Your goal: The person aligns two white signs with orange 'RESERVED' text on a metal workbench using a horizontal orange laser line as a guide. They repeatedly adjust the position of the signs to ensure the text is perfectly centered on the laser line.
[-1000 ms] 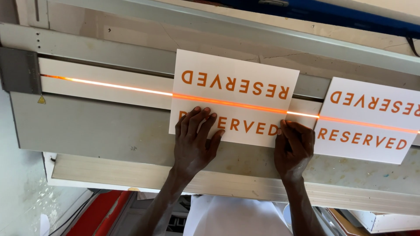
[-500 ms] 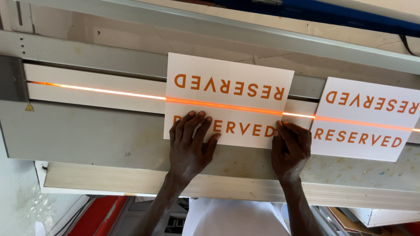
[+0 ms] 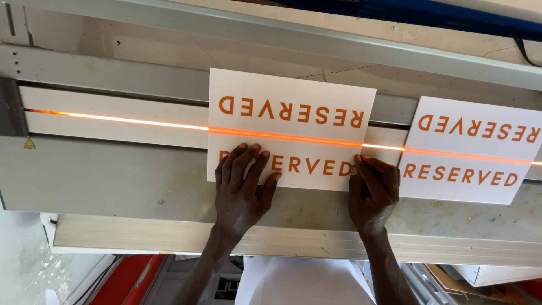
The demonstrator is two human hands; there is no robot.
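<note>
Grey machine bed (image 3: 101,181): second white card (image 3: 468,149) beside held card (image 3: 291,118).

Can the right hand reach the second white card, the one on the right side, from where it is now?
Probably yes. The right hand rests on the corner of the middle card, and the second card lies just beside it on the metal bed, with nothing between them.

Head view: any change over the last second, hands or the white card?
Very little. The white card under both hands sits slightly further left in the picture, though the machine bed and orange light line shift with it, so that may be mostly head movement. The left hand stays flat on the card's near edge; the right hand stays at its near right corner. Second card unmoved. Nothing taken up or let go.
</note>
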